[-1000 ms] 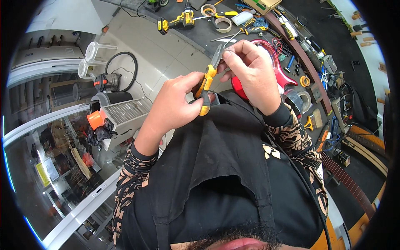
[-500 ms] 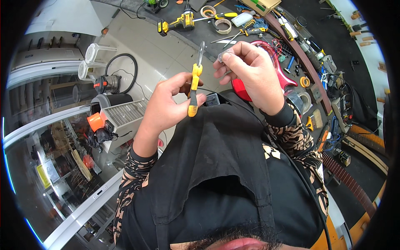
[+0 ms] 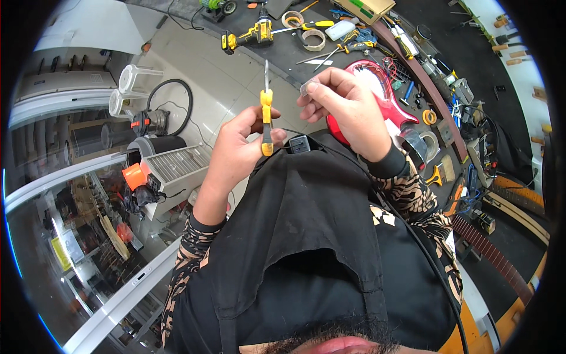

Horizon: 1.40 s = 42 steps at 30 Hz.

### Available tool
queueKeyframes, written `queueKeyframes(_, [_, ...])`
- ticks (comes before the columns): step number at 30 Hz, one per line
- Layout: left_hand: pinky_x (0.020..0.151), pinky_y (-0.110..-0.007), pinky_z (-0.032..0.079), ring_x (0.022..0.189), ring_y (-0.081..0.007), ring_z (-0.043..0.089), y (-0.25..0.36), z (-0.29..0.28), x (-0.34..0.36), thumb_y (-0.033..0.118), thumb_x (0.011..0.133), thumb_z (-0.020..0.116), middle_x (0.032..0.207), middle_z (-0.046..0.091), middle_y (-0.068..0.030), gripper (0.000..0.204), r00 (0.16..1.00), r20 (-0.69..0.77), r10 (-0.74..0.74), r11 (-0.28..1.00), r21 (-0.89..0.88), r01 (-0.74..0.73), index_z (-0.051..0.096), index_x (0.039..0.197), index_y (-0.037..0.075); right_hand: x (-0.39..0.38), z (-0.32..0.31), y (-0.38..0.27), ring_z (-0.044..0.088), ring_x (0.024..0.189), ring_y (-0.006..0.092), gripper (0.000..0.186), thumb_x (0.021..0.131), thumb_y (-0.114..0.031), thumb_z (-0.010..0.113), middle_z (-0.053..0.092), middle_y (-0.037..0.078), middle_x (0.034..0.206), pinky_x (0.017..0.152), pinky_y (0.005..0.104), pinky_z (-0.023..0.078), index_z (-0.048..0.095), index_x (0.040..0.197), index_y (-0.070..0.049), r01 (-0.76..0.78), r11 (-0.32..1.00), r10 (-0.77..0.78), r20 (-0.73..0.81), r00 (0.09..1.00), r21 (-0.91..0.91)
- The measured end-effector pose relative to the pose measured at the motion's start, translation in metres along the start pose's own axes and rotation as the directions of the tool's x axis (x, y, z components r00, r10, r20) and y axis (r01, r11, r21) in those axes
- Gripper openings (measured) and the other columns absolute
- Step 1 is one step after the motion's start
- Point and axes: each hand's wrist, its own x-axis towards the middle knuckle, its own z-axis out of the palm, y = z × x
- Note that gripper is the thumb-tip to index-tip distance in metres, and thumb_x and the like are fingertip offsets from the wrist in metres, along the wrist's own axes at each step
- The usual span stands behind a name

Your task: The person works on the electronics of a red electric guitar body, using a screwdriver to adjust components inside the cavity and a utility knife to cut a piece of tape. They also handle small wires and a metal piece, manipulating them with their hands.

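My left hand (image 3: 242, 141) holds yellow-and-black handled pliers (image 3: 266, 121) upright in front of me, their metal jaws pointing away from my body. To the right of it, apart from the pliers, my right hand (image 3: 348, 115) pinches a small clear piece (image 3: 307, 88) between thumb and finger, its other fingers loosely curled. Beyond and under my right hand lies a red guitar body (image 3: 401, 112) with loose wires. A small black boxy object (image 3: 299, 144) sits at the top of my dark apron (image 3: 295, 200).
The dark bench holds a yellow drill (image 3: 253, 35), tape rolls (image 3: 312, 39), screwdrivers and assorted tools. At the left stand a white stool (image 3: 132, 76), a vacuum (image 3: 150, 121) and a grey machine with orange attachment (image 3: 174, 159). A guitar neck (image 3: 489, 253) lies lower right.
The pliers have moved left, away from my right hand, and now point more straight ahead. My right hand has shifted slightly left, holding the clear piece now visible between its fingertips.
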Motion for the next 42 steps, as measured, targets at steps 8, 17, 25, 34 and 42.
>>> queueKeyframes(8, [0.085, -0.026, 0.051, 0.091, -0.0119, 0.065, -0.079, -0.008, 0.018, 0.011, 0.093, 0.087, 0.107, 0.063, -0.0038, 0.045, 0.976, -0.212, 0.054, 0.911, 0.41, 0.039, 0.077, 0.135, -0.003, 0.007, -0.048, 0.063, 0.074, 0.08, 0.0122, 0.023, 0.11, -0.022, 0.071, 0.073, 0.004, 0.093, 0.074, 0.0288, 0.061, 0.07, 0.108, 0.001, -0.105, 0.994, 0.103, -0.093, 0.99, -0.012])
queueKeyframes(17, [0.071, -0.034, 0.054, 0.08, -0.0136, 0.067, -0.174, 0.032, 0.23, 0.022, 0.09, 0.093, 0.084, 0.071, -0.006, 0.05, 0.994, -0.096, -0.062, 0.758, 0.643, 0.109, 0.075, 0.129, -0.003, -0.017, -0.156, 0.138, 0.068, 0.08, 0.0094, 0.019, 0.108, -0.018, 0.071, 0.071, 0.002, 0.091, 0.076, 0.0287, 0.058, 0.071, 0.108, 0.001, -0.253, 0.967, 0.246, -0.32, 0.915, 0.019])
queueKeyframes(25, [0.077, -0.045, 0.055, 0.081, -0.0324, 0.065, -0.213, 0.057, 0.367, 0.01, 0.088, 0.086, 0.092, 0.064, -0.0119, 0.03, 0.976, -0.016, 0.217, 0.555, 0.825, -0.11, 0.06, 0.1, 0.002, -0.019, -0.195, 0.149, 0.07, 0.083, 0.0096, 0.023, 0.112, -0.019, 0.069, 0.078, 0.004, 0.096, 0.077, 0.0277, 0.058, 0.077, 0.113, 0.003, -0.337, 0.941, 0.274, -0.499, 0.822, -0.039])
queueKeyframes(34, [0.085, -0.044, 0.056, 0.093, -0.0315, 0.066, -0.228, 0.064, 0.359, -0.002, 0.09, 0.076, 0.111, 0.062, -0.0136, 0.025, 0.954, 0.035, 0.299, 0.639, 0.735, -0.227, 0.066, 0.112, 0.003, -0.004, -0.209, 0.138, 0.07, 0.082, 0.0091, 0.023, 0.111, -0.016, 0.068, 0.081, 0.005, 0.101, 0.077, 0.0281, 0.058, 0.08, 0.117, 0.002, -0.241, 0.96, 0.278, -0.508, 0.815, 0.14])
queueKeyframes(42, [0.091, -0.042, 0.058, 0.102, -0.0307, 0.067, -0.206, 0.085, 0.321, 0.001, 0.093, 0.075, 0.124, 0.06, -0.0152, 0.025, 0.868, -0.111, 0.484, 0.683, 0.668, -0.296, 0.068, 0.116, 0.002, -0.003, -0.207, 0.128, 0.072, 0.084, 0.0094, 0.019, 0.109, -0.019, 0.076, 0.079, 0.005, 0.1, 0.078, 0.0261, 0.059, 0.077, 0.114, -0.001, -0.19, 0.949, 0.29, -0.463, 0.838, 0.251])
